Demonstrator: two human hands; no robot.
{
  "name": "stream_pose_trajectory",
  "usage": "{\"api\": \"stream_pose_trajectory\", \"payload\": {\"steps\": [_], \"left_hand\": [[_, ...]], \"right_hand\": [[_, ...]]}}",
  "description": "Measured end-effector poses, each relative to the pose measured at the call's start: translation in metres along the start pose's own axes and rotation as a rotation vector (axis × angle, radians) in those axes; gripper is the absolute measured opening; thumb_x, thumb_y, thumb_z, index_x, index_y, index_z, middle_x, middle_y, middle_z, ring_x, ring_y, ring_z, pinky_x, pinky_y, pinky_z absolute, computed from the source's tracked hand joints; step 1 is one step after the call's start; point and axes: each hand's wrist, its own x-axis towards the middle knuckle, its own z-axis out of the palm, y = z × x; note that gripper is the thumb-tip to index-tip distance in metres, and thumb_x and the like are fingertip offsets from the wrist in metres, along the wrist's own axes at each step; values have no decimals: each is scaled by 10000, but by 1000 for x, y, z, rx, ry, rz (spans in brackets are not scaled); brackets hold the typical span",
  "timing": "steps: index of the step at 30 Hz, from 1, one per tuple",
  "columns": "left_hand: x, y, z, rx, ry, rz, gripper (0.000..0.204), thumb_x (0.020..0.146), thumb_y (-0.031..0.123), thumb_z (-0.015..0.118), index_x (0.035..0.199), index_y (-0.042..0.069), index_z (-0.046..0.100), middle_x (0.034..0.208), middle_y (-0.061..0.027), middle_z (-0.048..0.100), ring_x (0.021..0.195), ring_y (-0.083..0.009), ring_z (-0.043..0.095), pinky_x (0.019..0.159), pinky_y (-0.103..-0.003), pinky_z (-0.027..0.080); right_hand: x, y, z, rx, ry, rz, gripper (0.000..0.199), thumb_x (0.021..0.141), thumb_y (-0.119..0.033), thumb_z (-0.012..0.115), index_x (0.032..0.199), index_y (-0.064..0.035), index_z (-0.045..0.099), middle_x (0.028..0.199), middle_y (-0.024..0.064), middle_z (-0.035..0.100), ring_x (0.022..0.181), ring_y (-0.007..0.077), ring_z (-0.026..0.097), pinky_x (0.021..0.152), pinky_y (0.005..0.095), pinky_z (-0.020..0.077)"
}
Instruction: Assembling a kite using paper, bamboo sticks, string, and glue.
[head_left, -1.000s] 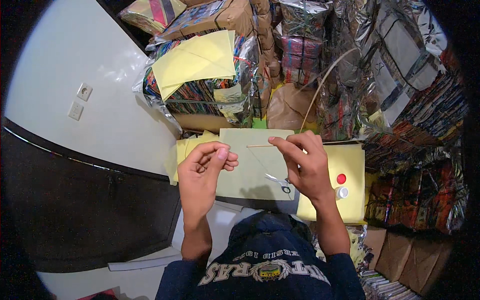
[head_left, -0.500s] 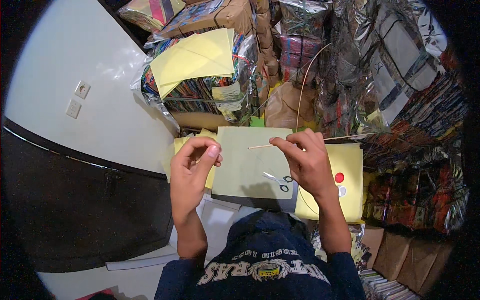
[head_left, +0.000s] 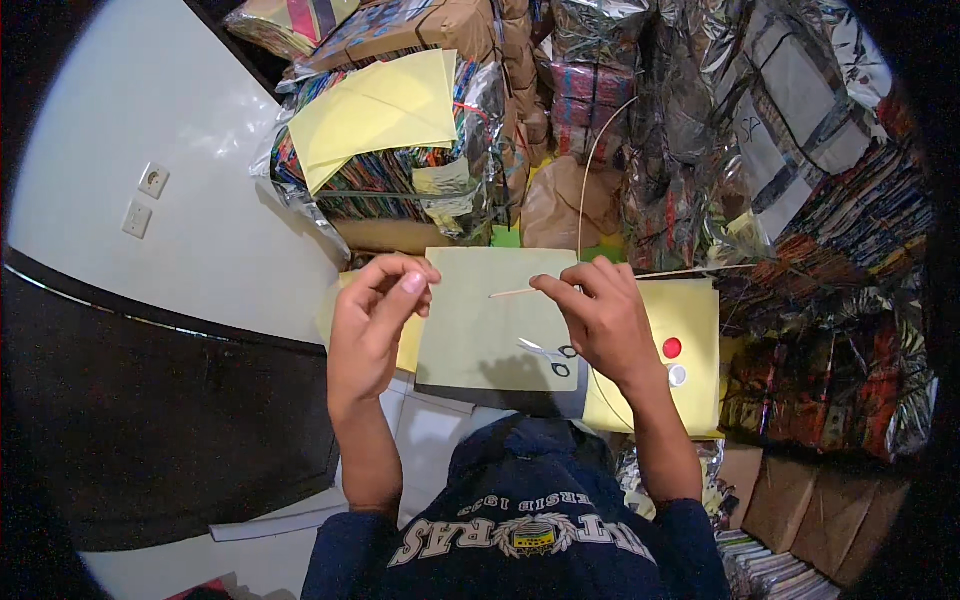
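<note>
One thin stick pokes toward nine o'clock, pinched by the right hand; left hand curls, its grip's contents unclear!

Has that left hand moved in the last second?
Yes, leftward: the left hand overlaps less of the pale green sheet in view than it did a second ago.

Left hand farther from stick tip (curved strip swung leftward)

Wide downward fisheye view from head height
</note>
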Motion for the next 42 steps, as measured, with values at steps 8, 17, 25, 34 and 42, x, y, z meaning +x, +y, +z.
{"api": "stream_pose_trajectory", "payload": {"steps": [8,17,25,34,42], "left_hand": [[-17,-15,11,142,-88,-100,151,1049,151,654,1089,6,674,1066,-51,702,901,-98,593,812,-269,503],[-29,-20,20,196,-94,-139,161,1053,155,661,1105,3,670,1081,-26,679,955,-73,578,870,-247,479],[-32,-21,22,212,-70,-169,150,1056,143,660,1096,-2,665,1075,-17,669,967,-63,576,877,-230,473],[-34,-26,23,194,-111,-188,143,1054,128,664,1096,-9,663,1051,-10,664,958,-57,585,873,-227,481],[-31,-27,25,233,-115,-185,142,1054,126,664,1095,-10,664,1043,-8,663,950,-57,586,869,-228,480]], "right_hand": [[1,0,-2,20,23,21,426,780,-6,736,1174,-169,750,912,28,630,888,231,607,756,380,412],[3,-11,-7,110,61,28,360,828,18,747,1147,-146,775,890,45,638,822,241,589,727,381,403],[-2,-14,-11,121,62,28,372,824,38,737,1151,-137,772,885,48,638,819,248,590,732,377,413],[-8,-16,-13,140,22,47,355,831,-30,745,1165,-152,761,896,45,637,862,252,608,766,391,447],[-9,-16,-16,182,46,42,384,802,61,732,1138,-120,777,871,57,644,817,248,596,728,378,421]]}}
